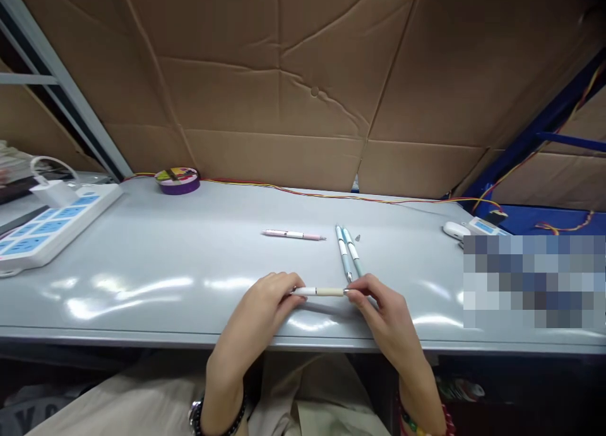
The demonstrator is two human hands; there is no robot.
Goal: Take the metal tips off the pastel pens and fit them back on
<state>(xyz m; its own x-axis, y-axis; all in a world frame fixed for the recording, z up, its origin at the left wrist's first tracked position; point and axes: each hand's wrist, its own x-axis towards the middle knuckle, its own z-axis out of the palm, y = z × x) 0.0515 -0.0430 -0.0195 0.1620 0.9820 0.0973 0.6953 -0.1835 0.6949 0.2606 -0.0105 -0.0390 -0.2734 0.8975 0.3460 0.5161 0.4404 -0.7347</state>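
A white and cream pen [326, 291] is held level just above the table near its front edge. My left hand [265, 313] pinches its left end, and my right hand [386, 313] has thumb and fingers on the tip at the right. Beyond my right hand lie two pale blue pens, one on the left [342, 253] and one on the right [352, 250], close together. A small grey piece [358, 238] rests to their right, too small to name. Farther left, a pink and white pen [293, 235] lies crosswise on the table.
The grey table [156, 253] backs onto cardboard [265, 108]. A white power strip [61, 228] with a plugged-in charger stands at left, a purple round tin [177, 180] at the back. Thin red and yellow wires [303, 193] run along the rear edge. A blurred patch covers the right side.
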